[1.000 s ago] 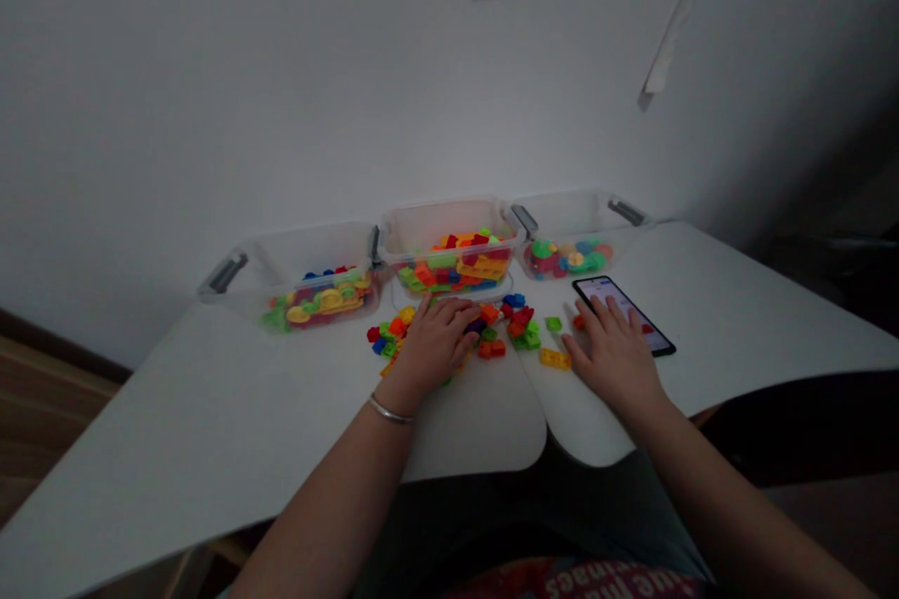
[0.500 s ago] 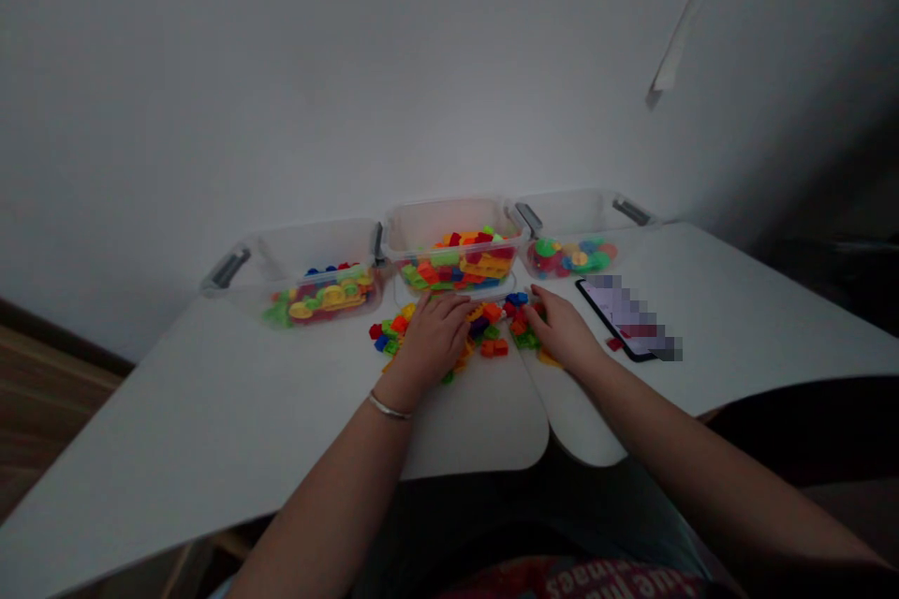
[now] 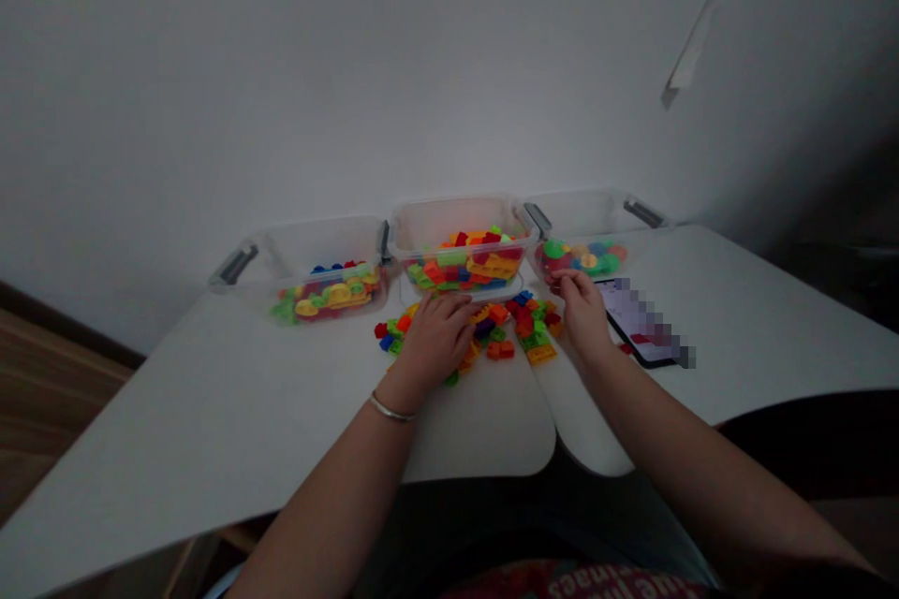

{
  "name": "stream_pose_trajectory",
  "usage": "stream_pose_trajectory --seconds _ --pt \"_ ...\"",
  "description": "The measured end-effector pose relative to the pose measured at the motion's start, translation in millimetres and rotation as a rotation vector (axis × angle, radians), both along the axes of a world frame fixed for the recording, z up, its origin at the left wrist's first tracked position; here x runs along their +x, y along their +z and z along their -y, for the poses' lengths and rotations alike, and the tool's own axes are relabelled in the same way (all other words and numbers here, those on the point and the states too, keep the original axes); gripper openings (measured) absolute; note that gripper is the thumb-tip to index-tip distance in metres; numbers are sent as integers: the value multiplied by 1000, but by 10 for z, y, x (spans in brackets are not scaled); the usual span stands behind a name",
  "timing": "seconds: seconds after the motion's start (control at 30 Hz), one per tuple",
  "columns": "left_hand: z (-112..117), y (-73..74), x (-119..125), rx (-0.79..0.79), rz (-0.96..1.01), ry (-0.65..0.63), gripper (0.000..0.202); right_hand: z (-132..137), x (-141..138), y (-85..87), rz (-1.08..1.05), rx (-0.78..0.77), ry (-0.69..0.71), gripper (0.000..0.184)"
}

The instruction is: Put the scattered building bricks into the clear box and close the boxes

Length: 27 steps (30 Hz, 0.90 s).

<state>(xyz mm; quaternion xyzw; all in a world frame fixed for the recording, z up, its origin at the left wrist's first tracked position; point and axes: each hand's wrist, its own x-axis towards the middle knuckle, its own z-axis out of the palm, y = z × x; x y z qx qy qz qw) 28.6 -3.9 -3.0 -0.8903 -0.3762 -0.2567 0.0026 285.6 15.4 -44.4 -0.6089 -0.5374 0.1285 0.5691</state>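
Observation:
Over a heap of loose coloured toy bricks [image 3: 497, 318] lies my left hand [image 3: 434, 337], palm down with its fingers stretched out; the bricks under the palm are hidden. My right hand [image 3: 585, 311] is raised just right of the heap, by the front of the right clear bin [image 3: 596, 223]. Its thumb and fingertips are pinched together, and whatever may be between them is too small to make out. Right of the left hand, a yellow brick [image 3: 541, 355], green ones [image 3: 539, 337] and an orange one [image 3: 500, 350] show at the heap's near side.
The middle clear bin [image 3: 460, 250] holds many bricks. In the left clear bin [image 3: 316, 248] are yellow, green and blue pieces; the right one holds round coloured pieces [image 3: 596, 259]. A phone [image 3: 622, 311] lies beside my right wrist, a small red piece [image 3: 625, 349] near it.
My right hand has left the right side of the brick heap and moved right and up toward the right bin, fingers now pinched. The left hand stays on the heap.

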Motion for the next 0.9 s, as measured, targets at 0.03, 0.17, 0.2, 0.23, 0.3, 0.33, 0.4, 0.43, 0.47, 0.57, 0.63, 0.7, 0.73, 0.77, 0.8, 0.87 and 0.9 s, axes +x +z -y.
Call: stream_pose_trajectory --seconds 0.03,0.17,0.2,0.23,0.3,0.33,0.4,0.43,0.47,0.57,0.63,0.7,0.73,0.77,0.8,0.87,0.9 --pt "0 0 1 -2 5 3 33 58 33 -2 16 -7 17 38" --pt "-6 12 2 6 37 19 32 270 19 -115 346 -65 63 45" --pt "-12 14 -1 7 54 26 32 298 -15 -158 416 -64 82 49" --pt "-20 15 -6 4 75 33 31 312 -53 -199 463 -59 103 52" --pt "-38 11 -19 -14 116 57 29 301 -121 -261 508 -50 146 55" --pt "-47 8 -28 -28 130 77 28 282 -144 -281 514 -48 155 55" --pt "-61 10 -53 -50 149 137 27 237 -162 -299 511 -51 152 53" --pt "-68 18 -71 -55 159 174 27 220 -158 -299 506 -52 146 53" --pt "-77 32 -94 -55 171 210 26 210 -148 -292 502 -50 140 53" --pt "-123 102 -192 -58 211 256 27 237 -104 -218 502 -8 125 49" --pt "-170 153 -273 -82 217 219 27 285 -86 -108 529 42 137 42" --pt "-214 181 -347 -83 202 178 25 329 -96 40 587 65 206 35" --pt "-229 183 -377 -75 181 157 25 343 -115 118 629 48 256 33" --pt "-238 177 -401 -64 151 131 25 351 -143 193 672 18 286 32" --pt "-241 165 -418 -52 118 102 24 352 -178 260 713 -20 307 32" --pt "-228 136 -435 -26 49 46 23 337 -263 361 782 -99 318 33" --pt "-214 125 -437 -4 15 33 22 326 -306 392 808 -132 317 33"
